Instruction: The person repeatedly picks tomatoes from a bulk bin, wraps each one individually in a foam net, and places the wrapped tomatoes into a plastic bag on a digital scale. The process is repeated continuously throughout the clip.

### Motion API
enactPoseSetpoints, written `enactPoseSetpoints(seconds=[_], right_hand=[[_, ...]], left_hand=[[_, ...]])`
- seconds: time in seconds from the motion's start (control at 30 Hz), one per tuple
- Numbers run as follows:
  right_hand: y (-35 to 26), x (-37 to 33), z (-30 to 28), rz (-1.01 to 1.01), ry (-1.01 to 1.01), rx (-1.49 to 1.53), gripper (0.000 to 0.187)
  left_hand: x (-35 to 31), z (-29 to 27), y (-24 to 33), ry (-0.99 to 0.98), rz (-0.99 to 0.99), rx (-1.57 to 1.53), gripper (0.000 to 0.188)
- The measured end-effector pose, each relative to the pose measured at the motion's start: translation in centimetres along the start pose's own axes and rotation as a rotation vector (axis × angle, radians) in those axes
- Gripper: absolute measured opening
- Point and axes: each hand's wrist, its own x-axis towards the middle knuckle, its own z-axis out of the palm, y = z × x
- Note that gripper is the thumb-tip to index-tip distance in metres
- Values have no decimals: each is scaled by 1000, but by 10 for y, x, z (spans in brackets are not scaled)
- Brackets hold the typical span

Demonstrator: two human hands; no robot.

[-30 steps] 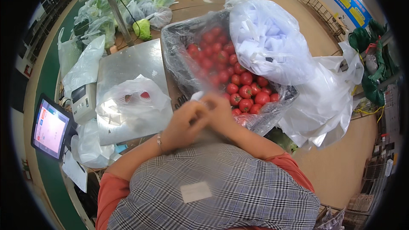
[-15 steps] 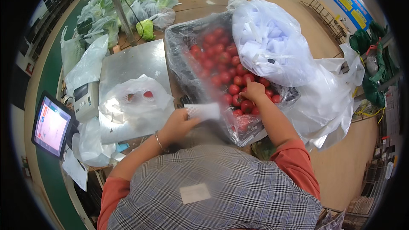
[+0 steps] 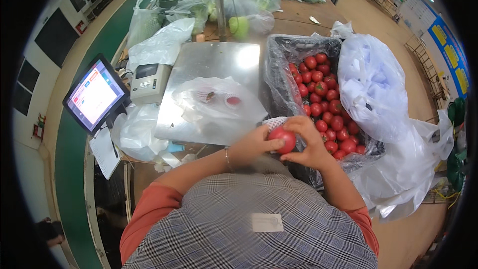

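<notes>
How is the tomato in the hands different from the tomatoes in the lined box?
The held tomato is single, gripped between the left hand and right hand, with a white foam net at its edge. The boxed tomatoes lie loose in a heap, bare, untouched. The held one looks larger, being nearer the camera. All are red and round.

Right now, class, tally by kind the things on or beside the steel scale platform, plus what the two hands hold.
Red tomato held between left hand and right hand: 1
Clear plastic bag on the scale platform: 1
Label printer: 1
Touch screen: 1
Crate of tomatoes: 1
Total: 5
</notes>
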Motion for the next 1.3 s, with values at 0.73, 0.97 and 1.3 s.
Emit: enactPoseSetpoints(seconds=[0.73, 0.97, 1.3], right_hand=[[18, 16, 84, 498, -167, 1073, 30], [-8, 68, 100, -128, -133, -174, 22], [59, 85, 88, 119, -740, -891, 11]], left_hand=[[-77, -51, 34, -7, 43, -149, 89], [-61, -92, 10, 766, 348, 864, 55], [-35, -226, -83, 1011, -310, 1102, 32]])
